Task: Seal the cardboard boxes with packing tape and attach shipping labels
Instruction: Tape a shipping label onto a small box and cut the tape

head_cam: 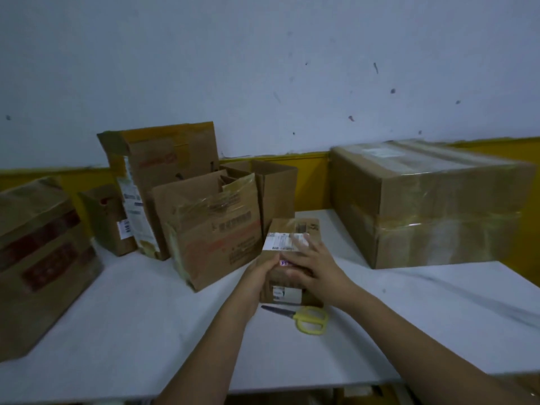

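- Labelling seems the step in hand: the white printed shipping label (285, 241) lies on the small brown cardboard box (292, 258), mid white table (409, 311)
- Right hand (309, 266) presses it flat, fingers straight
- Left hand (263, 270) grips the box's near side
- Next: smooth the label's edges firmly

Pale grey-blue painted wall (263, 68), scuffed with dark specks. Yellow band (311, 176) along its base. White marbled table (423, 317) below, in dim light.

Both forearms are bare, no sleeves, left hand (258, 276) and right hand (314, 266) ungloved.
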Tool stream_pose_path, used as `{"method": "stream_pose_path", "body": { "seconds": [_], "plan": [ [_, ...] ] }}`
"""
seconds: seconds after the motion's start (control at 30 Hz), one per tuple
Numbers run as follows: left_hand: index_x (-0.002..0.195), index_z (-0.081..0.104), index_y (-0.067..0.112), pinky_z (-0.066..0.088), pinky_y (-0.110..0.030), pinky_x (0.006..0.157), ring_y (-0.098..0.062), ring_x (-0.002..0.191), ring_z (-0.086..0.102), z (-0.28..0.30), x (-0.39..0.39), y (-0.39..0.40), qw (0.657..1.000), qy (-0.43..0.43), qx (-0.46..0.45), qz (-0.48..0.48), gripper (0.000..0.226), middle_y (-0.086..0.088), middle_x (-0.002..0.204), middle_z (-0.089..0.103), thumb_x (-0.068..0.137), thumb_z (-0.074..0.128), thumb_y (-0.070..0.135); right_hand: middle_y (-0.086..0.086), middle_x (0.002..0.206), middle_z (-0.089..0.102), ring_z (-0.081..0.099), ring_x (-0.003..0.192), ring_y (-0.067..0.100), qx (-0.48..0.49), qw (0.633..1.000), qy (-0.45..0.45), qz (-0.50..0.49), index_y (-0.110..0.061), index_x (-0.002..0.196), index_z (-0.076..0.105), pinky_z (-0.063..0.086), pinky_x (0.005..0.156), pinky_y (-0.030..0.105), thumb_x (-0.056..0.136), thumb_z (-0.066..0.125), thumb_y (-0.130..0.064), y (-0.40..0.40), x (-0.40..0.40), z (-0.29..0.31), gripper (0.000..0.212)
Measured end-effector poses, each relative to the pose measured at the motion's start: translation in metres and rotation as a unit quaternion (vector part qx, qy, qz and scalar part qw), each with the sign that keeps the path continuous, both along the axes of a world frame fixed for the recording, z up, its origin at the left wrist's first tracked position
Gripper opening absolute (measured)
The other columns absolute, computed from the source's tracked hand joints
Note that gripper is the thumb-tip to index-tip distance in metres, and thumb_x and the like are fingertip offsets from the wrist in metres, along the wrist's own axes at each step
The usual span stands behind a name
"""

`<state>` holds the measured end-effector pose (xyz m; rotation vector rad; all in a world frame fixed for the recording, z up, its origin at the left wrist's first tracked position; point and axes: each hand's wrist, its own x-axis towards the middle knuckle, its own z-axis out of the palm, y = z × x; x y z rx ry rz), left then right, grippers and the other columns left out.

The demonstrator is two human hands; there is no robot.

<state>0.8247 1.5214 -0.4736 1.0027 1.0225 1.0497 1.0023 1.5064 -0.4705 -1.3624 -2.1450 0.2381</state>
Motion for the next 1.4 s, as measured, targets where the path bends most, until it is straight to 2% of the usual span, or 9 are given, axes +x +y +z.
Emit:
{"method": "stream_pose_path", "body": {
  "seconds": [0.07, 0.13, 0.2, 0.27, 0.53, 0.87, 1.13, 1.27, 1.4],
  "plan": [
    [0.128, 0.064, 0.019, 0.058, -0.034, 0.068, -0.028, 0.09, 0.074, -0.003, 0.001, -0.001, 1.0, -0.009, 0.004, 0.023, 0.036, -0.012, 0.105, 0.076, 0.094, 0.066, 0.031, -0.005, 0.166, -0.004, 0.004, 0.153, 0.021, -0.113, 0.96, 0.241, -0.089, -0.037, 0.156, 0.016, 0.011, 0.123, 0.044, 0.088, 0.042, -0.071, -0.006, -0.002, -0.005, 0.08],
    [0.132, 0.061, 0.021, 0.059, -0.035, 0.07, -0.027, 0.093, 0.074, -0.005, 0.001, -0.004, 0.999, -0.023, 0.022, 0.02, 0.039, -0.009, 0.107, 0.076, 0.094, 0.067, 0.027, 0.008, 0.161, 0.028, 0.044, 0.138, 0.032, -0.256, 0.818, 0.509, -0.08, -0.032, 0.155, 0.017, 0.039, 0.112, 0.048, 0.079, 0.067, -0.065, -0.009, -0.006, -0.012, 0.097],
    [0.135, 0.058, 0.025, 0.06, -0.04, 0.081, -0.027, 0.1, 0.073, -0.008, 0.002, -0.007, 0.998, -0.033, 0.05, 0.005, 0.047, -0.007, 0.114, 0.075, 0.09, 0.07, 0.027, 0.01, 0.129, 0.065, 0.068, 0.108, 0.032, -0.311, 0.732, 0.606, -0.019, -0.027, 0.144, 0.039, 0.055, 0.093, 0.049, 0.078, 0.08, -0.042, -0.007, 0.0, -0.009, 0.079],
    [0.14, 0.053, 0.028, 0.058, -0.045, 0.092, -0.026, 0.107, 0.071, -0.003, 0.001, -0.013, 0.996, -0.034, 0.082, -0.021, 0.064, -0.004, 0.123, 0.071, 0.08, 0.077, 0.029, 0.008, 0.117, 0.071, 0.071, 0.101, 0.031, -0.291, 0.727, 0.622, -0.007, -0.026, 0.138, 0.045, 0.058, 0.086, 0.049, 0.077, 0.082, -0.03, -0.002, 0.008, 0.005, 0.071],
    [0.145, 0.032, 0.037, 0.061, -0.044, 0.08, -0.029, 0.101, 0.073, 0.072, 0.01, -0.007, 0.987, -0.014, 0.154, -0.04, 0.086, -0.01, 0.129, 0.065, 0.077, 0.083, 0.025, 0.001, 0.119, 0.07, 0.072, 0.1, 0.025, -0.181, 0.845, 0.5, 0.046, -0.038, 0.134, 0.041, 0.058, 0.088, 0.047, 0.085, 0.072, -0.032, -0.026, 0.019, 0.059, 0.058],
    [0.134, 0.051, 0.033, 0.061, -0.042, 0.082, -0.026, 0.102, 0.073, 0.073, 0.012, -0.018, 0.981, -0.017, 0.192, -0.037, 0.052, -0.006, 0.121, 0.071, 0.088, 0.072, 0.021, -0.006, 0.119, 0.071, 0.07, 0.106, 0.017, -0.173, 0.865, 0.469, 0.038, -0.039, 0.142, 0.033, 0.055, 0.095, 0.044, 0.098, 0.047, -0.049, -0.033, 0.016, 0.062, 0.047],
    [0.141, 0.045, 0.027, 0.061, -0.041, 0.079, -0.028, 0.103, 0.073, 0.073, 0.008, -0.021, 0.985, -0.067, 0.16, -0.015, 0.069, -0.007, 0.122, 0.071, 0.079, 0.075, 0.025, -0.004, 0.131, 0.063, 0.067, 0.113, 0.019, -0.204, 0.898, 0.383, 0.075, -0.05, 0.151, 0.016, 0.054, 0.097, 0.046, 0.082, 0.066, -0.05, -0.033, 0.033, 0.079, 0.086],
    [0.157, 0.005, 0.04, 0.054, -0.039, 0.092, -0.021, 0.128, 0.053, 0.097, -0.009, -0.027, 0.963, 0.11, 0.239, 0.057, 0.117, 0.0, 0.158, 0.031, 0.068, 0.081, 0.044, -0.007, 0.131, 0.057, 0.069, 0.103, 0.015, -0.205, 0.942, 0.261, 0.054, -0.056, 0.149, 0.009, 0.059, 0.085, 0.037, 0.087, 0.07, -0.039, -0.037, 0.045, 0.096, 0.088],
    [0.149, -0.004, 0.063, 0.023, -0.048, 0.116, -0.015, 0.151, 0.008, 0.143, -0.035, -0.022, 0.815, 0.415, 0.403, 0.023, 0.124, 0.019, 0.164, -0.006, 0.061, 0.084, 0.064, -0.013, 0.132, 0.051, 0.066, 0.098, 0.005, -0.178, 0.982, 0.054, 0.037, -0.054, 0.151, 0.009, 0.059, 0.077, 0.025, 0.085, 0.073, -0.041, -0.04, 0.056, 0.125, 0.092]
  ]
}}
